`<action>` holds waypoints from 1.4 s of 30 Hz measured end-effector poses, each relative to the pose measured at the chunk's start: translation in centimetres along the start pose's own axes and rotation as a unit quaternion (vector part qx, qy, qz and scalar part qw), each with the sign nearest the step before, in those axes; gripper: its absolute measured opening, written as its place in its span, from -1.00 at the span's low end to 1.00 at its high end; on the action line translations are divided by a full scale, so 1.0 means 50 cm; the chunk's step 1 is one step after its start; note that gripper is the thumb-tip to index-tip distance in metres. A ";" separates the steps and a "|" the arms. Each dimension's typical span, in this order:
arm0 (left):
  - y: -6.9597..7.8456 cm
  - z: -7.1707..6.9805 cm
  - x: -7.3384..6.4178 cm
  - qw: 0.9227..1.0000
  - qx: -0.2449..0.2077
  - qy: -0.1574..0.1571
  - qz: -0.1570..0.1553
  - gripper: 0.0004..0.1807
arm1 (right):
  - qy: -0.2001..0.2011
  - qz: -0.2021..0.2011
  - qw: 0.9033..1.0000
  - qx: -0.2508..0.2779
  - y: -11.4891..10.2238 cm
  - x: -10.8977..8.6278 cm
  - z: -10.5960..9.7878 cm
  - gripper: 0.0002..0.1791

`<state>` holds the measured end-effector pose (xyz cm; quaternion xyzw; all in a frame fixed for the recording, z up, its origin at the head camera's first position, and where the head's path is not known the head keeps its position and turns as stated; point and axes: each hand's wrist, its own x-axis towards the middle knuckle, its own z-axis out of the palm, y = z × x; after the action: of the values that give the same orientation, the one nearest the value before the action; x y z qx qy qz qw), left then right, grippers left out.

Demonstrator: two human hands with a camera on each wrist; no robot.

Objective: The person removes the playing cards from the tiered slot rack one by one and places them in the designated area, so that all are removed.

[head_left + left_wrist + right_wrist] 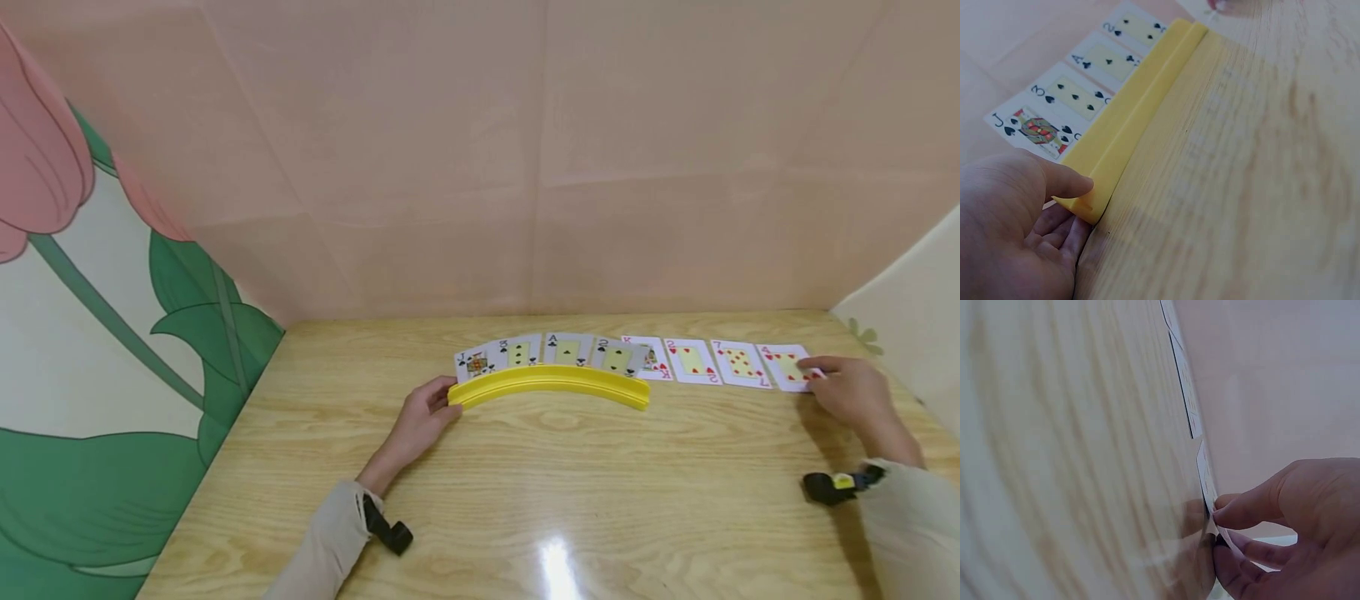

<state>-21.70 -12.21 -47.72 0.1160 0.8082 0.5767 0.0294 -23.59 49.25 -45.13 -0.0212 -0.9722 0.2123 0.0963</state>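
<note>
My left hand [423, 421] grips the left end of a yellow curved card holder [551, 379], thumb on its front face and fingers behind and under the end in the left wrist view. In the holder stand a jack of spades [1038, 130], a three of spades [1074, 98], an ace of clubs [1109, 61] and a two of spades [1135, 27], fanned along its curve. At the far right, my right hand [855, 392] pinches the right edge of a red four [783, 367]. In the right wrist view that edge bends up slightly off the table between thumb and fingers.
Left of the red four lie a red seven [741, 365], a red two [693, 362] and a red king [656, 358], partly behind the holder. The wooden table [600, 492] meets a pink cloth backdrop [525, 208] just behind the cards.
</note>
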 end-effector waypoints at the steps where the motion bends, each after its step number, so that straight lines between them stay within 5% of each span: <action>1: 0.000 0.000 0.000 1.000 0.002 0.000 -0.001 -0.64 | -0.001 0.000 1.000 -0.001 -0.001 0.000 0.000 -0.67; 26: -0.003 0.000 0.003 1.000 0.002 -0.001 0.010 -0.64 | 0.013 -0.013 1.000 0.002 -0.034 0.002 -0.008 -0.63; 34: 0.001 0.000 0.002 1.000 0.009 0.002 0.010 -0.63 | 0.047 -0.043 0.998 0.009 -0.094 0.012 -0.017 -0.68; 42: 0.002 -0.001 0.003 1.000 0.006 -0.001 0.016 -0.64 | 0.079 -0.111 0.990 0.031 -0.217 0.008 -0.009 -0.71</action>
<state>-21.83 -12.18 -47.58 0.1294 0.8097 0.5720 0.0205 -23.92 39.61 -40.13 0.0730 -0.9508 0.2279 0.1966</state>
